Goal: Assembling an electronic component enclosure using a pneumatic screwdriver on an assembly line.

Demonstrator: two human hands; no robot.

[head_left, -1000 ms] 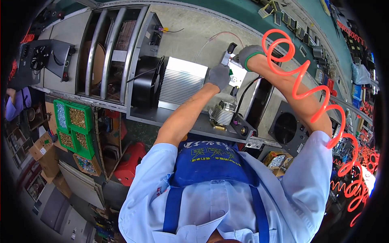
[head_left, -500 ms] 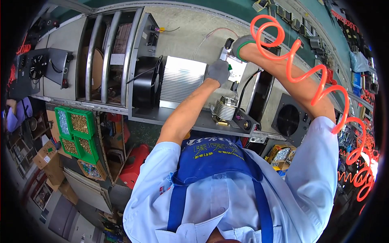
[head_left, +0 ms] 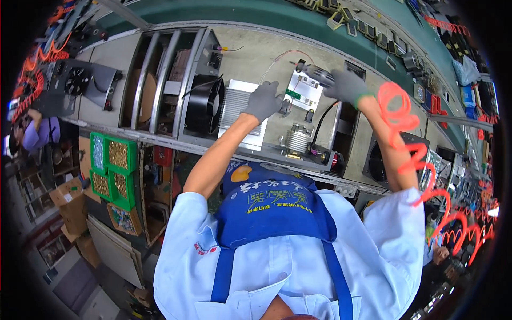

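Observation:
My left hand (head_left: 264, 102), in a grey glove, hovers over the edge of the silver finned heat sink (head_left: 234, 100), its fingers loosely apart. Close to its fingertips is a small dark fitting (head_left: 286, 109) beside a white plate (head_left: 306, 85) that carries a green circuit board (head_left: 293, 94). My right hand (head_left: 351, 85), gloved and smeared by motion, is closed around a blurred dark cylindrical tool (head_left: 320, 76) at the plate's upper right edge. A silver finned compressor (head_left: 298, 138) sits nearer to me, with a black hose (head_left: 322, 121) beside it.
A black fan (head_left: 205, 104) stands left of the heat sink within the grey chassis. Metal rollers (head_left: 162, 80) cross the line farther left. An orange coiled air hose (head_left: 405, 128) hangs over my right forearm. Green bins (head_left: 121, 154) with small metal parts stand at lower left.
My left hand has drawn back left off the white plate. My right hand has moved right and slightly nearer, with the dark tool now showing. The whole view has shifted.

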